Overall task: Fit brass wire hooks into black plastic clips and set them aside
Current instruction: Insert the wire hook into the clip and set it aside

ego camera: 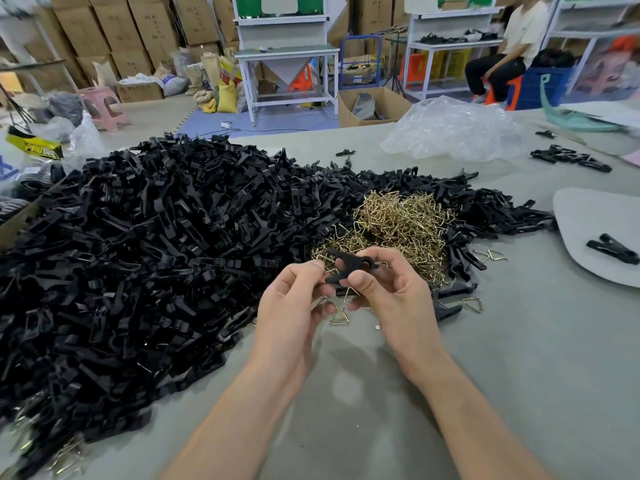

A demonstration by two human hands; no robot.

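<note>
Both hands meet over the table's near middle around one black plastic clip [349, 266]. My right hand [388, 292] pinches the clip with thumb and fingers. My left hand [294, 303] pinches the clip's left end, with a brass wire hook [320, 263] at its fingertips. A heap of brass wire hooks [398, 223] lies just beyond my hands. A huge pile of black clips [145, 244] fills the left and middle of the table. A few loose brass hooks [341, 315] lie under my hands.
A grey oval mat [595, 216] at the right edge carries an assembled black clip [613, 249]. Crumpled clear plastic [453, 129] sits at the back right, with a small cluster of clips [568, 158] beside it. A seated person [509, 50] is far behind.
</note>
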